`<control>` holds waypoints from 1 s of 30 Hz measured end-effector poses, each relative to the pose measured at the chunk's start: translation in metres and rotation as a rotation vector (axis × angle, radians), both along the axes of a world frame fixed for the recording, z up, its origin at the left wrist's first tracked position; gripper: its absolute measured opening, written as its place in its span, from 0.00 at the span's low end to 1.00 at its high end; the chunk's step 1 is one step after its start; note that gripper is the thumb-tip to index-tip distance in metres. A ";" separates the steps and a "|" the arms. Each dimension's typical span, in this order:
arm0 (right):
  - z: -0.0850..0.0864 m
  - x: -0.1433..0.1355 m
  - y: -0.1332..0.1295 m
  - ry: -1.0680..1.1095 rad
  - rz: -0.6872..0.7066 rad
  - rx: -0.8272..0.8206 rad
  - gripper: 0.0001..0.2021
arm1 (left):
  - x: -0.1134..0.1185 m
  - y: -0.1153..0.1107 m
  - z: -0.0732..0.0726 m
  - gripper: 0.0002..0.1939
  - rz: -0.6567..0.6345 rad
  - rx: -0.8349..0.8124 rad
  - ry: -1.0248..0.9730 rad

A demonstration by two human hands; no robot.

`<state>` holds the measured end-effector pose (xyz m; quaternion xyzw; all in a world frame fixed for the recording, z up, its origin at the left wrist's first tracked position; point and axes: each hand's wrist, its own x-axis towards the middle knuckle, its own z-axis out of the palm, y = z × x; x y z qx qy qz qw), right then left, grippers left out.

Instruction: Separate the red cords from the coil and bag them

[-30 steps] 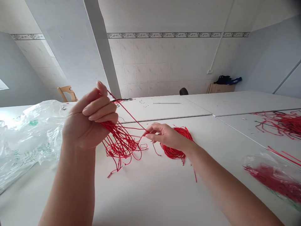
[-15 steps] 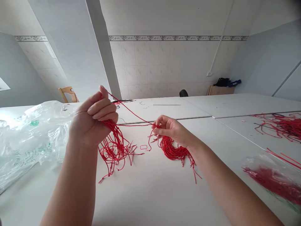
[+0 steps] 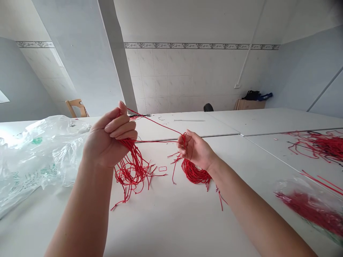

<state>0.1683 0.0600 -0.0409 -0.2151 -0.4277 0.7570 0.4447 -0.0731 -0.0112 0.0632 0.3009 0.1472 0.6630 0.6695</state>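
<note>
Between the left hand (image 3: pixel 111 137) and the right hand (image 3: pixel 197 148), above the desk (image 3: pixel 160 228): red cord (image 3: pixel 155 122) in two strands, the upper a little slack, the lower nearly straight, snarled together at the right fingertips. In the left, closed: the upper strand between thumb and forefinger, plus a bundle of red cords (image 3: pixel 135 159) under the curled fingers, trailing onto the desk. In the right, loosely curled: the red cord near the fingertips; firmness of grip impossible to tell.

Best to open the snarl gently, with slack enough for the fingertips to work, and to draw only afterwards, slowly and evenly. Hold the hanging cords low and apart, to avoid catching a neighbour.

By count: one held bundle; one red coil (image 3: pixel 197 175) below the right hand; one small red rectangular outline (image 3: pixel 162 169) between; individual cords too tangled to number. Farther right, one clear bag (image 3: pixel 313 210) with red contents, two loose red strips (image 3: pixel 321 182), one red-and-black pile (image 3: pixel 332 145). At left, crumpled clear plastic (image 3: pixel 53 153), number of pieces uncertain. Beyond, one wooden chair (image 3: pixel 76 103), one cardboard box (image 3: pixel 249 104).
</note>
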 end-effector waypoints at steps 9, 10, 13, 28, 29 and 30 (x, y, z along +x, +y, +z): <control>0.010 0.005 -0.016 -0.213 0.060 0.239 0.20 | -0.004 -0.001 0.002 0.15 -0.002 0.004 -0.061; 0.011 0.006 -0.017 -0.241 0.058 0.261 0.18 | -0.004 -0.001 0.001 0.15 0.002 0.012 -0.062; 0.011 0.006 -0.018 -0.279 0.040 0.296 0.15 | -0.006 -0.001 0.001 0.15 0.018 0.051 -0.057; 0.017 0.007 -0.021 -0.233 -0.034 0.288 0.12 | -0.018 0.000 0.003 0.19 0.055 0.062 0.065; 0.017 0.007 -0.022 -0.224 -0.026 0.285 0.11 | -0.018 0.000 0.003 0.19 0.053 0.062 0.047; 0.018 0.007 -0.022 -0.212 -0.015 0.279 0.11 | -0.018 -0.001 0.003 0.19 0.048 0.065 0.017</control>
